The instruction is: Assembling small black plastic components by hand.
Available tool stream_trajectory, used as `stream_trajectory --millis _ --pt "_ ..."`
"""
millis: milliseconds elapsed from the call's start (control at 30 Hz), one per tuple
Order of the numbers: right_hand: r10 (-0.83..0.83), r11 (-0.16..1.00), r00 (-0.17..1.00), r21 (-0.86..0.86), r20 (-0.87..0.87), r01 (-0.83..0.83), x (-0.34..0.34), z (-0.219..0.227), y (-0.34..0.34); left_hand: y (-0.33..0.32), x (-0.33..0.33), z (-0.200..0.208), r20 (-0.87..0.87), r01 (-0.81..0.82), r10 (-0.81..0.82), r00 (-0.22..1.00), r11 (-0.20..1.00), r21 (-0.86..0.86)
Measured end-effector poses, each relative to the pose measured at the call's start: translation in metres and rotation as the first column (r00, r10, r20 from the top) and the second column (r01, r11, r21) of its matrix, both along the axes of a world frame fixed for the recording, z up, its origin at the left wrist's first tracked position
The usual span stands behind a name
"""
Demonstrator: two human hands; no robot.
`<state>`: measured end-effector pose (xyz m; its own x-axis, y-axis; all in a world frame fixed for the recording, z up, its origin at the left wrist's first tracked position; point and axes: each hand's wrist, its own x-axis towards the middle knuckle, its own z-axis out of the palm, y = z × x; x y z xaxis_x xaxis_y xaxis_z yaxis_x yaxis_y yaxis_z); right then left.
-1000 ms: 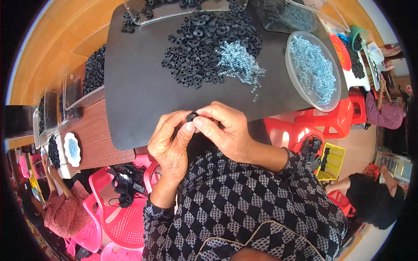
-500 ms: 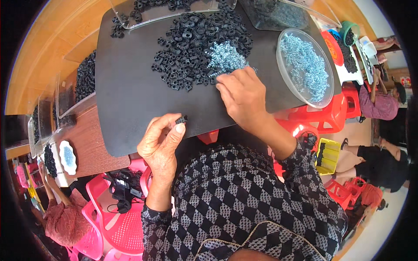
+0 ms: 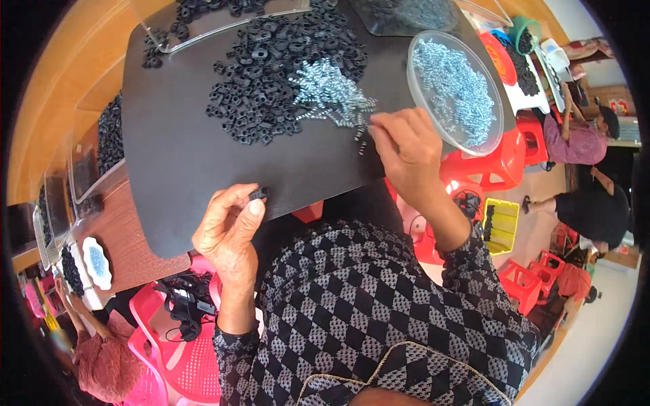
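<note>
My left hand (image 3: 230, 223) pinches a small black plastic part (image 3: 259, 194) between thumb and fingertips, just over the table's near edge. Farther right, my right hand (image 3: 409, 145) hovers beside a heap of small silvery coil springs (image 3: 328, 88). Its thumb and forefinger are drawn together, and whatever is between them is too small to make out. Several loose springs (image 3: 362, 135) trail from the heap close to those fingertips. The springs lie against a broad pile of black plastic parts (image 3: 254, 101), the same sort as the piece in my left hand.
A round clear tub of springs (image 3: 497, 128) stands at the dark table's (image 3: 169, 183) right edge. Clear bins (image 3: 223, 30) sit at the back and left. Red stools (image 3: 497, 159) and a pink chair (image 3: 196, 365) surround the table. Other people work at both sides.
My right hand has drawn back to the right from the spring heap, and several springs now lie strung out from it. My left hand keeps its hold on the black part. The view has shifted.
</note>
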<state>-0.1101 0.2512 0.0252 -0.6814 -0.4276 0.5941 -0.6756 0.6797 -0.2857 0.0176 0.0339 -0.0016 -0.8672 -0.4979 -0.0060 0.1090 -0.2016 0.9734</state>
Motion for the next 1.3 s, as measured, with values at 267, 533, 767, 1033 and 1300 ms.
stream_trajectory --millis 267,533,767,1033,1300 --pt "-0.029 0.987 0.994 0.162 0.105 0.012 0.023 -0.005 0.005 0.000 0.001 -0.002 -0.015 -0.016 0.016 1.000 0.999 -0.031" --pt "0.001 0.993 0.997 0.122 0.072 -0.010 0.013 -0.011 -0.019 0.003 -0.003 -0.002 0.006 -0.005 0.005 1.000 1.000 -0.012" --pt "0.113 0.988 0.992 0.101 0.048 -0.117 0.008 -0.014 -0.017 0.003 -0.004 0.002 0.016 0.009 -0.009 1.000 0.999 0.034" --pt "0.287 0.947 0.957 0.135 0.039 -0.290 0.002 -0.004 -0.025 0.008 -0.008 0.003 0.011 0.043 -0.045 0.999 0.992 0.123" --pt "0.520 0.854 0.837 -0.106 0.168 -0.509 0.021 0.017 -0.064 0.013 -0.012 0.003 -0.002 0.066 -0.066 0.998 0.983 0.171"
